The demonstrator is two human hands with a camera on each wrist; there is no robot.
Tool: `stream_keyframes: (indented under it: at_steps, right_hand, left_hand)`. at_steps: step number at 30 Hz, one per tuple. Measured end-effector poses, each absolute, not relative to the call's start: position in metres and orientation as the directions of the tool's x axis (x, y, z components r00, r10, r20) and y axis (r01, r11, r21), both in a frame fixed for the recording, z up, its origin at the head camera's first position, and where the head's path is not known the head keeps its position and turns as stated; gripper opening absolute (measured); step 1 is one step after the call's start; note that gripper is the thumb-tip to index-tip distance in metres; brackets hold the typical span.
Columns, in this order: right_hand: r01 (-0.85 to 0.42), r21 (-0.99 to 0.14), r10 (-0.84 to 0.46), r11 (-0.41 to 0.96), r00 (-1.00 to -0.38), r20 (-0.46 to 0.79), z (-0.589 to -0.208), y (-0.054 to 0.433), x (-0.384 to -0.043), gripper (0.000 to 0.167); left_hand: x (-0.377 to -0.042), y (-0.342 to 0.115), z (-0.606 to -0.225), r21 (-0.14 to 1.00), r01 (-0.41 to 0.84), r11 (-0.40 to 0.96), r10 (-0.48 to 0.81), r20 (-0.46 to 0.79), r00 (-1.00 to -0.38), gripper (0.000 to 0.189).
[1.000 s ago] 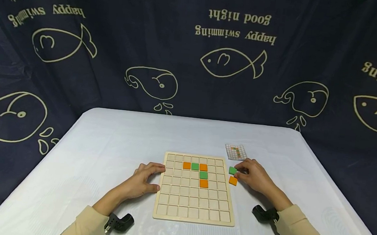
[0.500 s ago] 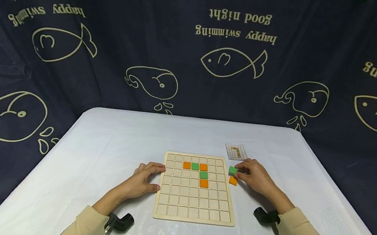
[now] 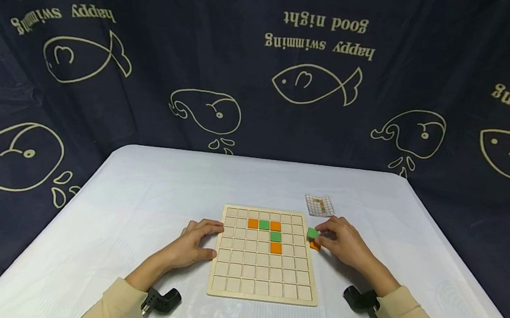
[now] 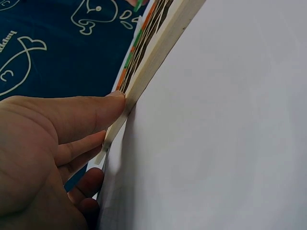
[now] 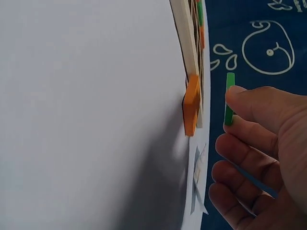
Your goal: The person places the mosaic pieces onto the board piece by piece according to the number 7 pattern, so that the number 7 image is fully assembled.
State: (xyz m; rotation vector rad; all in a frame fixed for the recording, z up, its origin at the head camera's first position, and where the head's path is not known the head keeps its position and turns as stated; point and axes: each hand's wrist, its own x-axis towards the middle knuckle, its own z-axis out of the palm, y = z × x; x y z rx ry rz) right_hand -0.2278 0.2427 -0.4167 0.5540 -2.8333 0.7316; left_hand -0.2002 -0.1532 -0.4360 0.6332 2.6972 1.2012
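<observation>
In the head view a wooden grid board (image 3: 248, 272) lies on the table with orange and green square tiles in its cells. My left hand (image 3: 195, 243) rests at its left edge, thumb and fingers spread; in the left wrist view the thumb (image 4: 91, 112) touches the rim. To the right of the board, my right hand (image 3: 344, 242) pinches a green tile (image 3: 312, 233) between thumb and index finger. The right wrist view shows that green tile (image 5: 230, 81) edge-on, raised off the table. Partly covered below it, a loose orange tile (image 3: 315, 245) lies beside the board.
A small printed pattern card (image 3: 319, 206) lies beyond my right hand, its sheet slightly curled. The white-covered table (image 3: 179, 182) ends at a dark curtain (image 3: 250, 117) with fish and whale drawings. Black wrist devices (image 3: 163, 301) sit on both forearms.
My right hand has picked up the green tile from beside the board and moved it slightly left and toward me, over the orange tile. My left hand has stayed at the board's edge.
</observation>
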Motion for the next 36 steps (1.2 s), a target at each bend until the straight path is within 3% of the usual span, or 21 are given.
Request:
stream_keyframes:
  at_steps: [6,15,36]
  right_hand:
    - [-0.402,-0.446,-0.324,0.800,-0.914,0.244,-0.415,0.236,-0.221,0.022]
    - [-0.504,-0.415,-0.406,0.758,-0.862,0.305,-0.414,0.223,-0.212,0.019]
    - [-0.564,-0.391,-0.480,0.728,-0.825,0.297,-0.415,0.201,-0.192,0.019]
  left_hand:
    - [-0.200,-0.153,-0.436,0.734,0.329,0.594,0.423,0.063,-0.904,0.057]
    - [-0.201,-0.153,-0.437,0.739,0.320,0.593,0.419,0.057,-0.906,0.057]
    - [-0.201,-0.153,-0.437,0.737,0.311,0.600,0.410,0.051,-0.911,0.056]
